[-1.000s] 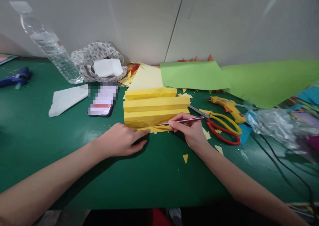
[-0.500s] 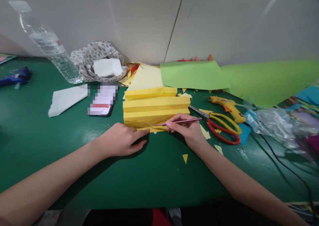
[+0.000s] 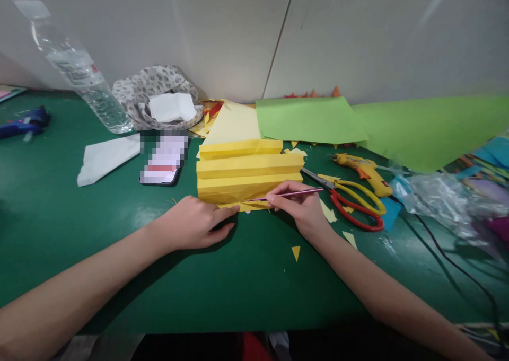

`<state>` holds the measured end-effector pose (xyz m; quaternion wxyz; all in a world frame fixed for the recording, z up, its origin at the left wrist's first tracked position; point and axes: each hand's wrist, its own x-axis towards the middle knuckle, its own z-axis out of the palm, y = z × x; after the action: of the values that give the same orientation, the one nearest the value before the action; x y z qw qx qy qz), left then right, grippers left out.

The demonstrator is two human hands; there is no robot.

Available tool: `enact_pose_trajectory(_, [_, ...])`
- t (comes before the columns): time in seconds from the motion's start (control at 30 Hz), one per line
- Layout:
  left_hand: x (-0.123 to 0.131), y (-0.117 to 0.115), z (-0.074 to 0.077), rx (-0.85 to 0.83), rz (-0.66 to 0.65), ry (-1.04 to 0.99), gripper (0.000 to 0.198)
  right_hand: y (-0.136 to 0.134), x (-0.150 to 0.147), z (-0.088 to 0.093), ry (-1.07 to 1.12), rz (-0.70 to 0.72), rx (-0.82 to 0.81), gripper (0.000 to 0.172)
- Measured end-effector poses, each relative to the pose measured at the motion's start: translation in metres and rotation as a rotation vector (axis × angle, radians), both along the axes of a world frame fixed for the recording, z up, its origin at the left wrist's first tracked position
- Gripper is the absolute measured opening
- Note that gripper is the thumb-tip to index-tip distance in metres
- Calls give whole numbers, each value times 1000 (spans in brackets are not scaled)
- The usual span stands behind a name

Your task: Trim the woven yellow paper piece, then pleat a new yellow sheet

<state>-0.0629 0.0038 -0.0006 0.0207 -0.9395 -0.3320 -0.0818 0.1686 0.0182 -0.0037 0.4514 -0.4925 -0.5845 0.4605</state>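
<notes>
A sheet of yellow paper [image 3: 249,184], folded in accordion pleats, lies on the green table in front of me. Pressing on its near left edge is my left hand [image 3: 199,222], index finger stretched along the paper and thumb apart below it. My right hand [image 3: 299,206] pinches a slim pinkish-purple pen [image 3: 298,193] over the paper's near right part. The pen slants to the left, its tip at the nearest pleat; whether it leaves a mark I cannot tell. Scissors [image 3: 356,203] with red and yellow handles lie just right of that hand.
Behind the paper are green sheets [image 3: 310,120] and a patterned cloth pouch [image 3: 155,80]. A phone [image 3: 167,157], tissue [image 3: 107,159] and water bottle [image 3: 79,72] occupy the left. To the right lie a yellow glue gun [image 3: 363,171] with its cord, plastic wrap [image 3: 445,196] and paper scraps [image 3: 295,253].
The pen and my right hand have shifted very slightly to the right. My left hand and the yellow paper look almost the same.
</notes>
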Motion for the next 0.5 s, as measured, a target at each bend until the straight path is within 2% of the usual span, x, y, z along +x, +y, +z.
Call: enact_pose_trajectory(0.5, [-1, 1, -2, -9, -10, -24, 35, 1, 1, -4, 43, -25, 18, 12])
